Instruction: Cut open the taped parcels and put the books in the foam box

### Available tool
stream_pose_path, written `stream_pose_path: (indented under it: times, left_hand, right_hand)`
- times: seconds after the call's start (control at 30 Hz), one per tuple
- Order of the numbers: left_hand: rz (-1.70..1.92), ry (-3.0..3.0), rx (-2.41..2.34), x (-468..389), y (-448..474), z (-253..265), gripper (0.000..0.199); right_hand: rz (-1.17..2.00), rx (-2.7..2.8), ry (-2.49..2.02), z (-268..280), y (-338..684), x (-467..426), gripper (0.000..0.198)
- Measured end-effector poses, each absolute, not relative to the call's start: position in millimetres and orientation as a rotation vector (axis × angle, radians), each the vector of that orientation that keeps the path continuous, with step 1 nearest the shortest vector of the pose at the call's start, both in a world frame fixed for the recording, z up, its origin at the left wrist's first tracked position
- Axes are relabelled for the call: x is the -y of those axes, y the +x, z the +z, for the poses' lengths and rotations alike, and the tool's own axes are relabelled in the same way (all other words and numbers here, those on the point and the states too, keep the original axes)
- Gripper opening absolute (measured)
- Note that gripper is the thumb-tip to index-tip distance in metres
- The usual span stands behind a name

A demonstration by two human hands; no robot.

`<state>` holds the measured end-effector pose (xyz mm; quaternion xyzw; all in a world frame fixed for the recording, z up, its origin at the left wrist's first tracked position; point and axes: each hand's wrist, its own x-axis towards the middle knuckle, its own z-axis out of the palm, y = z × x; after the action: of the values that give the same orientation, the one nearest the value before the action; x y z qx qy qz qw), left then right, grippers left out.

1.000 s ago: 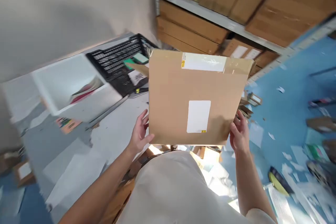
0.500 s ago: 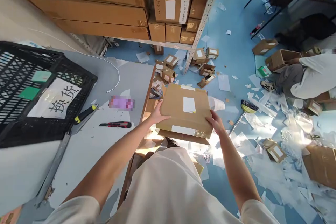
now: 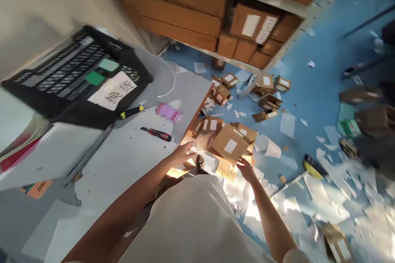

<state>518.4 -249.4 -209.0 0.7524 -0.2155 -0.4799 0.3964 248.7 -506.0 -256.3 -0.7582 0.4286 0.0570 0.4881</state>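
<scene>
A cardboard box (image 3: pixel 220 141) with a white label lies tilted over other cartons below me, smaller in view than my reach. My left hand (image 3: pixel 182 153) is off it, fingers spread with nothing in them, by the table's edge. My right hand (image 3: pixel 246 168) is at the box's lower right corner with its fingers apart; whether a fingertip still touches the cardboard I cannot tell. On the table (image 3: pixel 120 181) to my left lie a red and black utility knife (image 3: pixel 157 134) and a yellow and black cutter (image 3: pixel 132 112).
A black plastic crate (image 3: pixel 105 121) with a handwritten sheet stands on the table. Shelving with cartons (image 3: pixel 182 12) rises ahead. Small opened boxes (image 3: pixel 268 101), paper scraps and a broom (image 3: pixel 314 166) cover the blue floor. A person's shoe (image 3: pixel 348 147) shows at the right.
The box has left my left hand and dropped lower, away from me. Both hands have opened and come apart from their grip on its sides. The view has swung left.
</scene>
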Motion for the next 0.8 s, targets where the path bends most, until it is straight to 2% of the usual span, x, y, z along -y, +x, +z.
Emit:
stream_pose_path:
  times: [0.17,0.27,0.43,0.53,0.63,0.7,0.8]
  left_hand:
    - [-0.814,2.099,0.083,127.1,495.2,-170.6,0.071]
    - [-0.489,2.198,-0.183,73.6,452.2,-135.5,0.066]
    - [0.296,2.327,-0.681,11.7,347.5,-63.9,0.047]
    - [0.795,2.385,-1.18,-22.0,256.5,-29.4,0.037]
    - [1.053,2.331,-1.767,-43.7,155.1,-14.5,0.042]
    - [1.025,2.185,-2.166,-49.8,89.2,-18.2,0.053]
    - [0.759,1.736,-2.736,-44.8,-4.7,-43.9,0.07]
  right_hand:
    - [0.462,-0.446,-2.172,-245.4,364.1,483.5,0.044]
    - [0.538,-0.011,-2.287,-222.9,453.3,440.3,0.042]
    - [0.559,0.755,-2.153,-157.8,561.0,257.5,0.042]
    - [0.706,1.116,-1.893,-111.9,545.6,112.0,0.041]
    - [0.981,1.311,-1.555,-80.6,480.8,-6.6,0.04]
    - [1.138,1.388,-1.385,-74.6,424.9,-64.5,0.042]
    - [1.395,1.442,-1.248,-88.4,334.4,-119.6,0.053]
